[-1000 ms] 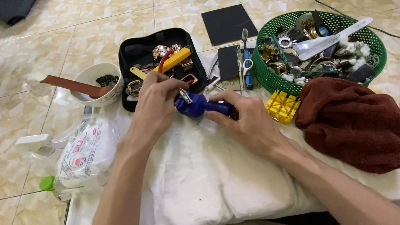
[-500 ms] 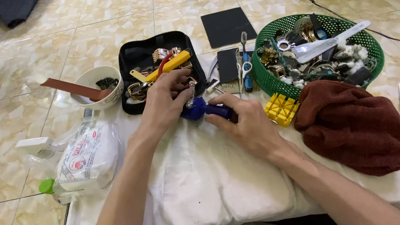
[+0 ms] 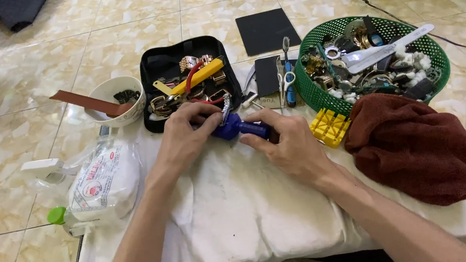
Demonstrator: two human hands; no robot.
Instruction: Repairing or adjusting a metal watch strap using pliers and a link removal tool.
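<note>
Blue plastic shows between the two hands: a small blue tool point(image 3: 241, 129), lying across the far edge of a white cushion point(image 3: 241, 215) on the tiled floor point(image 3: 8, 101). The right hand point(image 3: 288, 145) is closed around its handle end, fingers curled over the top. The left hand point(image 3: 185, 135) pinches the other end with thumb and fingertips, where a silvery metal watch band point(image 3: 225, 112) rises from the tool. Just beyond the left hand lies an open black case point(image 3: 152, 62) holding yellow-handled pliers point(image 3: 199, 76) and watch parts. Left of the case stands a white bowl point(image 3: 122, 104) with a brown strap point(image 3: 85, 102) laid across it. By the cushion's left edge lie a white printed bag point(image 3: 104, 180) and a green-capped bottle point(image 3: 59, 215). Near the right hand sits a yellow block point(image 3: 329, 127), then a brown towel point(image 3: 417, 147) on the cushion's right edge, with a green basket point(image 3: 320, 91) of watch parts beyond it.
</note>
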